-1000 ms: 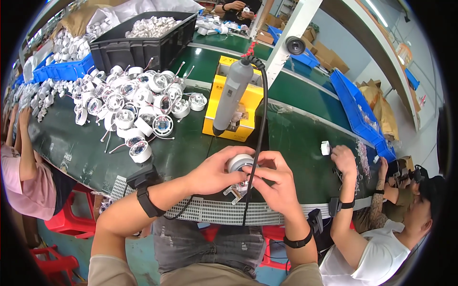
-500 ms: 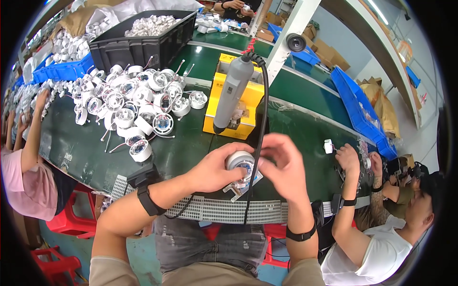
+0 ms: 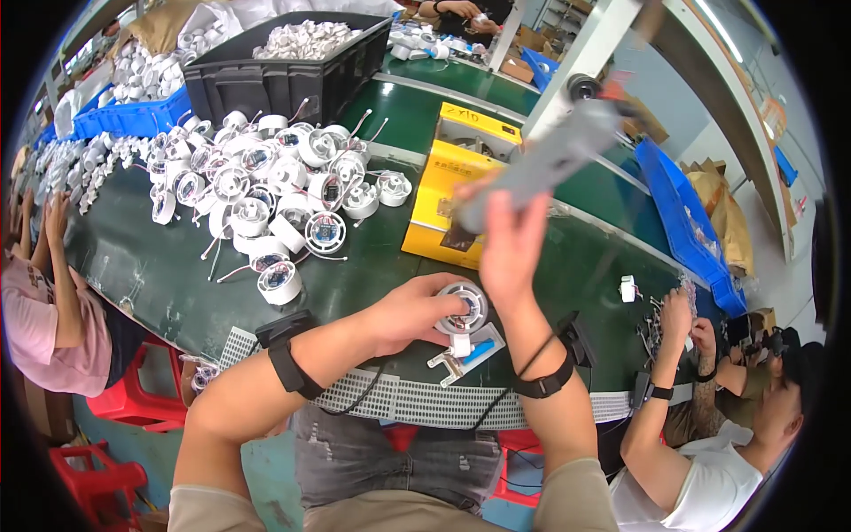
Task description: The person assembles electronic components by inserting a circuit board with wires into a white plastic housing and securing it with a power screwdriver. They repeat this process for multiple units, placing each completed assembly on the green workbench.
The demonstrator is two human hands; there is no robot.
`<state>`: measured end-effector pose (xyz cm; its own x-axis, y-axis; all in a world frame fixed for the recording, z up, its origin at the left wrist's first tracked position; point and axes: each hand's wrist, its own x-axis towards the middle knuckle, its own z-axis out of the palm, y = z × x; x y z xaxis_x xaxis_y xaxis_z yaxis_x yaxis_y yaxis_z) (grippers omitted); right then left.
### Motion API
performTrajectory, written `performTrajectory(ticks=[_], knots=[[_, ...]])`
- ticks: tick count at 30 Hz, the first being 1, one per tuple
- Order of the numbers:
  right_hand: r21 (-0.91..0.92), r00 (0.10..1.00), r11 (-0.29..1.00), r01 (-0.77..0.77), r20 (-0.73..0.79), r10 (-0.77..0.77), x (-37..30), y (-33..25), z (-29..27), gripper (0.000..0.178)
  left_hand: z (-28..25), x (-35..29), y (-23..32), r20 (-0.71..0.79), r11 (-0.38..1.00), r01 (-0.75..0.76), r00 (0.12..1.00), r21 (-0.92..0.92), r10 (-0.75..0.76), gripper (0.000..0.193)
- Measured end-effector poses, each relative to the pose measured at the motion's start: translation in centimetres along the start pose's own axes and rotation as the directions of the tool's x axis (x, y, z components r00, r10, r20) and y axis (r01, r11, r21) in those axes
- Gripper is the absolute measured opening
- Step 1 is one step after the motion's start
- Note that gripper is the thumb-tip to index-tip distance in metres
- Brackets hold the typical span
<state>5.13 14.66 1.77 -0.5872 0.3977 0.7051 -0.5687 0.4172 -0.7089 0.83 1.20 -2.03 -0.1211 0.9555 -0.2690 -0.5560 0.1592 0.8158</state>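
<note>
Near the front edge of the green bench, my left hand (image 3: pixel 412 317) is closed around a round white housing (image 3: pixel 476 310), its thumb inside the ring. A small white block (image 3: pixel 460 346) sits at the housing's lower side. Below it lies a small fixture with a blue strip (image 3: pixel 480 352), partly hidden. My right hand (image 3: pixel 514 248) is wrapped round a grey electric screwdriver (image 3: pixel 550 164), raised and tilted, its upper end toward the upper right. Motion blurs the tool, and its tip is not clear. Just left of this hand stands a yellow box (image 3: pixel 436 199) with small metal parts.
Left of the box is a heap of white round housings with wires (image 3: pixel 266 177). Behind it stand a black crate (image 3: pixel 266 89) and a blue bin (image 3: pixel 133 113). A white post (image 3: pixel 581 53) rises behind the screwdriver. Co-workers sit at both sides; a blue tray (image 3: pixel 665 204) lies far right.
My right hand has moved up from beside the housing and taken hold of the hanging screwdriver, which now leans to the right. My left hand keeps the housing, now turned face up.
</note>
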Motion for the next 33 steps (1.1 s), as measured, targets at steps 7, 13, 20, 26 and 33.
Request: performTrajectory(ticks=[7, 13, 20, 26, 33], knots=[[0.077, 0.947, 0.997, 0.019, -0.322, 0.007, 3.0, -1.1, 0.4, 0.051, 0.0, 0.0, 0.0, -0.04, 0.999, 0.02, 0.999, 0.026, -0.019, 0.045], [0.101, 0.943, 0.995, 0.002, -0.331, 0.031, 3.1, -0.8, 1.2, 0.048, 0.2, 0.0, 0.1, -0.085, 1.0, 0.015, 0.996, -0.011, -0.016, 0.046], [0.068, 0.948, 0.994, 0.087, -0.312, -0.062, 3.0, 0.7, 1.8, 0.048, -0.1, 0.1, 0.2, -0.166, 0.999, -0.01, 0.986, -0.03, 0.005, 0.044], [0.009, 0.957, 0.995, 0.1, -0.274, -0.093, 3.0, 1.4, 1.9, 0.047, 0.0, 0.0, 0.3, -0.181, 0.999, -0.019, 0.983, -0.037, 0.012, 0.043], [0.006, 0.961, 0.996, 0.093, -0.263, -0.088, 2.9, 1.4, 1.9, 0.046, -0.1, 0.0, 0.3, -0.187, 0.999, -0.024, 0.982, -0.031, 0.018, 0.043]])
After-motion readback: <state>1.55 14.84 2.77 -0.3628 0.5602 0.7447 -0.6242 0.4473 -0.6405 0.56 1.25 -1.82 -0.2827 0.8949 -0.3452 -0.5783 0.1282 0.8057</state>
